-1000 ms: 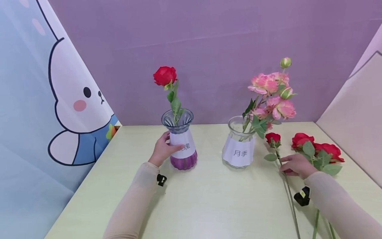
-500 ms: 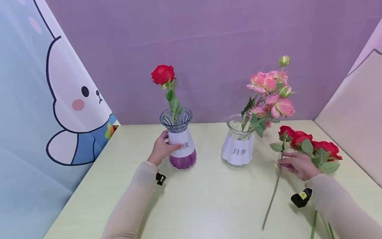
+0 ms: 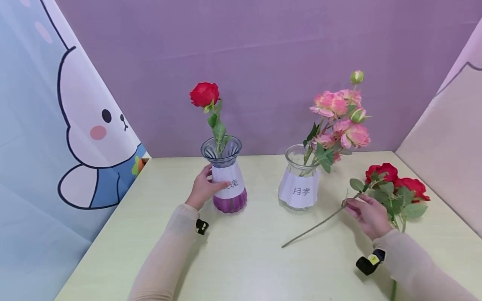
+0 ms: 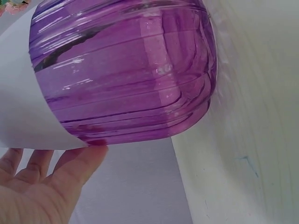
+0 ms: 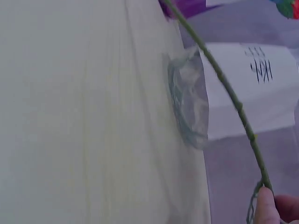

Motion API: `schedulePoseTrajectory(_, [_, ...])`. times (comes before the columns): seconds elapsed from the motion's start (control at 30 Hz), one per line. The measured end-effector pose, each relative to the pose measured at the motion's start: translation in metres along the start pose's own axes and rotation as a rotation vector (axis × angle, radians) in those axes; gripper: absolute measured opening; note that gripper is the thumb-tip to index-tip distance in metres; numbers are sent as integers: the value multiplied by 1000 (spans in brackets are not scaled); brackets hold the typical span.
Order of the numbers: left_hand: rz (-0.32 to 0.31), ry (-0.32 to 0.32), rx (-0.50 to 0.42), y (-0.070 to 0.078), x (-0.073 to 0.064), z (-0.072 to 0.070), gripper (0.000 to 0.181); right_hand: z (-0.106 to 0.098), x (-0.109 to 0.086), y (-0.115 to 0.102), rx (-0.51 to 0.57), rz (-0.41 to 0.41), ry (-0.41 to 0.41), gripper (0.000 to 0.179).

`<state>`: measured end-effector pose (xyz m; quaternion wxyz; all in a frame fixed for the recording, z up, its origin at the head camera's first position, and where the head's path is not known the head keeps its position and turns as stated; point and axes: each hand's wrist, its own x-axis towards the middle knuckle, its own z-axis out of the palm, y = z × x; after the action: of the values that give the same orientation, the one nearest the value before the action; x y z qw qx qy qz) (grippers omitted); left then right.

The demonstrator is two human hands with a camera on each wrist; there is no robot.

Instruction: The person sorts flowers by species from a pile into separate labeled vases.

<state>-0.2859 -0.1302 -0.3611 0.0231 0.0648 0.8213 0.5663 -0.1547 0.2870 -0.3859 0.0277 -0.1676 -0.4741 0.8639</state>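
Note:
My left hand (image 3: 205, 189) grips a purple glass vase (image 3: 230, 204) with a white paper label, thumb across the front. In the left wrist view the fingers (image 4: 74, 170) touch its side. One red rose (image 3: 204, 95) stands in that vase. My right hand (image 3: 370, 215) pinches the thin stem of another red rose (image 3: 316, 225); the stem slants down-left, its bloom overlapping the other roses and hard to separate. In the right wrist view thumb and fingertip hold the green stem (image 5: 239, 106) beside a small twig. A clear glass vase (image 3: 299, 191) stands between the hands.
Pink flowers with buds (image 3: 340, 121) lean right out of the clear vase. Red roses (image 3: 412, 189) lie at the right of the pale table (image 3: 241, 267). A purple backdrop (image 3: 263, 75) closes off the rear, and a bunny-print cloth (image 3: 90, 138) hangs left.
My right hand has lifted and turned the rose: its stem end has swung from the lower right to the left, and its bloom has shifted right. The left hand stays on the purple vase.

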Motion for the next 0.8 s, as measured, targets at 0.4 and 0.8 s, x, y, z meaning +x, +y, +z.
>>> schedulePoseTrajectory(0.4, [10, 2, -12, -6, 2, 5, 86, 35, -20, 17, 118, -88, 182, 33])
schedulePoseTrajectory(0.8, [21, 0, 13, -4, 2, 1, 88, 65, -31, 23, 369, -324, 216, 39])
